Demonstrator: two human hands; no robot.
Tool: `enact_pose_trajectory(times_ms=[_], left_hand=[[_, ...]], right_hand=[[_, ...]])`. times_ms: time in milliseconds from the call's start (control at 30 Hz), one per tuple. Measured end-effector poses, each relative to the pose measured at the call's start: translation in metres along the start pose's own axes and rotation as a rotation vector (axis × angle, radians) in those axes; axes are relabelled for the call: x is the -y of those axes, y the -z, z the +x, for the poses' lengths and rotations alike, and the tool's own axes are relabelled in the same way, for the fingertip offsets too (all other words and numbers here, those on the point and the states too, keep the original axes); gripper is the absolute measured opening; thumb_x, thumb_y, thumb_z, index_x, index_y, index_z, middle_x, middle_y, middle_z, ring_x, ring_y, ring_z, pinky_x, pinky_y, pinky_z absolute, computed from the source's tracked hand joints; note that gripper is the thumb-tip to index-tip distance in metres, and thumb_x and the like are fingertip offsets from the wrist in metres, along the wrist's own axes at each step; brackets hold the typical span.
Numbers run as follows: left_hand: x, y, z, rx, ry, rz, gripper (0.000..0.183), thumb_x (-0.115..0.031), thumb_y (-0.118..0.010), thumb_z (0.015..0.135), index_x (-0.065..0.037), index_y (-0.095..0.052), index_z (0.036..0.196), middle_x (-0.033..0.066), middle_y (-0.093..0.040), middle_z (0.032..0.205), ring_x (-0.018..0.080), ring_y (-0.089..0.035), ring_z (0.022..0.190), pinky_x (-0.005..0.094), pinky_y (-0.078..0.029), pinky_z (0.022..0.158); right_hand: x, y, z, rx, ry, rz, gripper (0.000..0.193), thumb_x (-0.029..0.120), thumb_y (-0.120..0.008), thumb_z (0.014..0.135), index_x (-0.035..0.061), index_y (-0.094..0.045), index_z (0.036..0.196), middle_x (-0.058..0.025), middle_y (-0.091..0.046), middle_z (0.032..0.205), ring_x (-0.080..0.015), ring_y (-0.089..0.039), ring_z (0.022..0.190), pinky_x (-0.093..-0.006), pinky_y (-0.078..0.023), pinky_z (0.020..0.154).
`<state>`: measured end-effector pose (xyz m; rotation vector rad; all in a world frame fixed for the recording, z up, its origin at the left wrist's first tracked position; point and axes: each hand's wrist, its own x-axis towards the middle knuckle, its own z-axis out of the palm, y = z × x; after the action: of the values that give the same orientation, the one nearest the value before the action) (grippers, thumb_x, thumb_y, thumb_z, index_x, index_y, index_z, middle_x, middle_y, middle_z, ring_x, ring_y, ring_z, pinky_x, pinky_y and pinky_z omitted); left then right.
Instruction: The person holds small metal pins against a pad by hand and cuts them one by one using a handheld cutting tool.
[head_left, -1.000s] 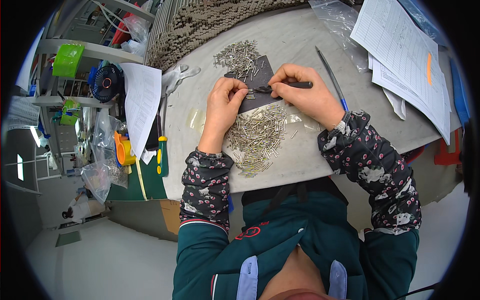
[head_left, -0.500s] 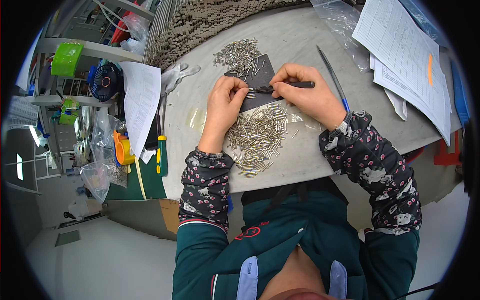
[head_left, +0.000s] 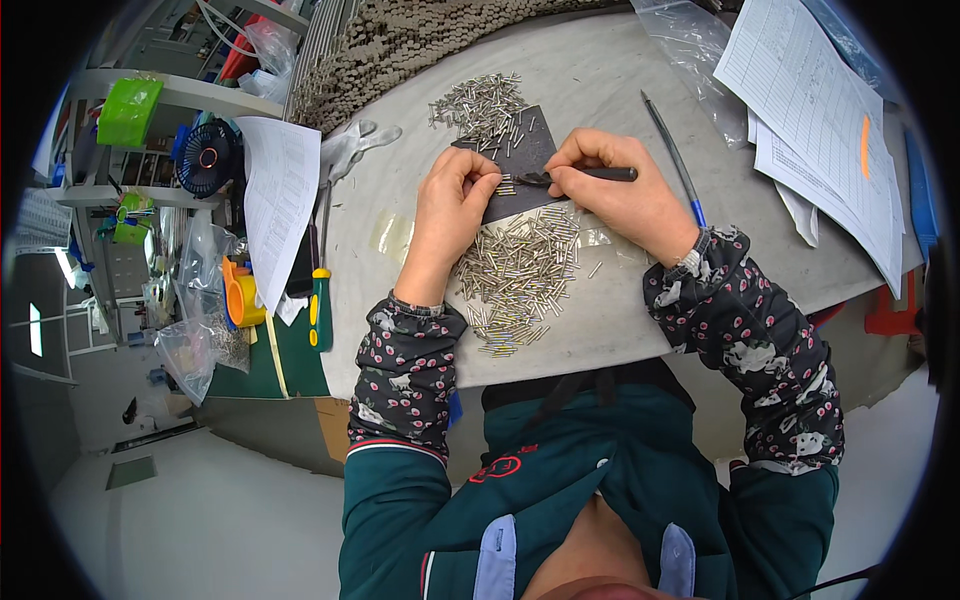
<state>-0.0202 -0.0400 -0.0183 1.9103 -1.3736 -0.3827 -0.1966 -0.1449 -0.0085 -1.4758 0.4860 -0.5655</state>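
Observation:
Small metal pins lie in a large loose heap on the worktable, with a smaller pin heap farther off. Between them is a dark grey pad, and a short row of pins lies side by side on it. My left hand rests at the pad's left edge beside that row, thumb and forefinger pinched together; what is between them is hidden. My right hand grips a slim black-handled tool. Its dark, brush-like tip lies close to the row, to the right.
A blue-ended pen and paper sheets lie to the right, near a clear plastic bag. At left are a white glove, a green-handled screwdriver, a yellow tape dispenser and a small fan.
The view has shifted slightly. Both hands keep nearly the same place and grip, and the tool's tip stays by the row of pins.

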Motion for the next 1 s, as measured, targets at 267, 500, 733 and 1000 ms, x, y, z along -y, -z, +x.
enact_pose_trajectory(times_ms=[267,500,733,1000], left_hand=[[0.0,0.002,-0.003,0.01,0.019,-0.027,0.007,-0.005,-0.063,0.08,0.0,-0.06,0.084,0.0003,-0.049,0.076,0.0074,-0.043,0.063,0.021,-0.038,0.059],[-0.011,0.014,-0.001,0.173,-0.029,0.002,0.015,-0.005,-0.065,0.074,-0.002,-0.062,0.089,0.0044,-0.051,0.08,0.0126,-0.047,0.062,0.0254,-0.041,0.059],[-0.015,0.017,0.007,0.204,-0.132,0.094,0.015,-0.004,-0.065,0.074,-0.002,-0.061,0.088,0.0078,-0.053,0.084,0.0194,-0.054,0.071,0.0291,-0.045,0.064],[-0.02,0.02,0.005,0.172,-0.078,0.118,0.019,-0.003,-0.066,0.071,-0.002,-0.059,0.089,0.0091,-0.054,0.084,0.0224,-0.057,0.073,0.0304,-0.046,0.064]], right_hand=[[-0.004,0.002,0.003,-0.012,-0.02,0.045,0.014,0.012,-0.057,0.082,-0.0014,-0.059,0.085,-0.0034,-0.061,0.074,-0.0063,-0.055,0.068,-0.0195,-0.044,0.061],[-0.001,0.007,0.001,-0.046,-0.056,0.099,0.014,0.013,-0.057,0.081,-0.0011,-0.06,0.084,-0.0032,-0.061,0.073,-0.0073,-0.058,0.067,-0.0202,-0.045,0.057],[0.003,0.007,0.0,-0.042,-0.061,0.131,0.014,0.013,-0.057,0.082,-0.0009,-0.06,0.084,-0.0031,-0.061,0.074,-0.007,-0.057,0.067,-0.02,-0.045,0.056],[0.008,0.005,0.001,-0.054,-0.09,0.13,0.014,0.013,-0.057,0.082,-0.0006,-0.06,0.085,-0.0029,-0.061,0.074,-0.0069,-0.057,0.067,-0.0202,-0.045,0.056]])
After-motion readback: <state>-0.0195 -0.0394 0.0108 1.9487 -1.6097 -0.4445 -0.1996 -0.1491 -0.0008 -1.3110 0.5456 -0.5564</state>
